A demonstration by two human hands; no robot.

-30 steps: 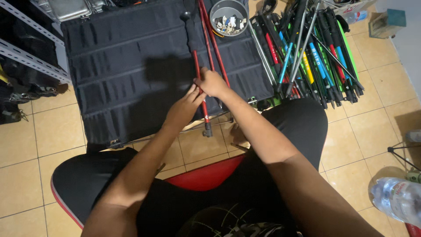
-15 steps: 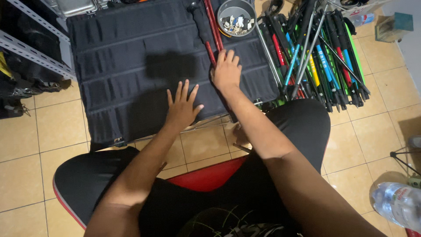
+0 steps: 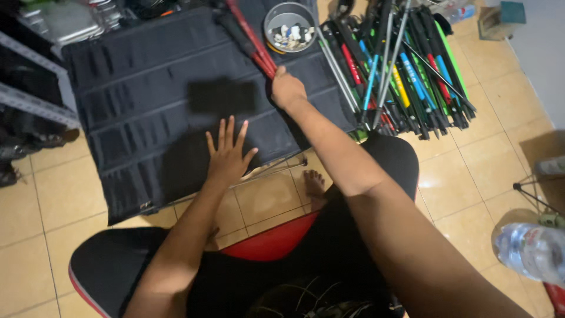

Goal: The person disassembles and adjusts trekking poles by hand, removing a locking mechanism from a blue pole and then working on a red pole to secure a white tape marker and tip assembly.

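there, left hand [image 3: 226, 156] near mat edge [image 3: 176, 197]

A home workshop: tiled floor [image 3: 471, 176], metal shelving [image 3: 29, 100], heaped coloured rods [image 3: 406, 76].

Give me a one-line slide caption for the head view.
Left hand lies flat on the black slotted mat while the right hand grips red rods beside a metal bowl.

Small tan cardboard box with a teal top [image 3: 495, 19]: stands on the tiled floor at the upper right, beside the wall. Clear plastic water bottle [image 3: 532, 252]: lies at the lower right edge. Coloured rectangular label bands [image 3: 406, 72], blue, yellow and red, sit on the bundled rods.
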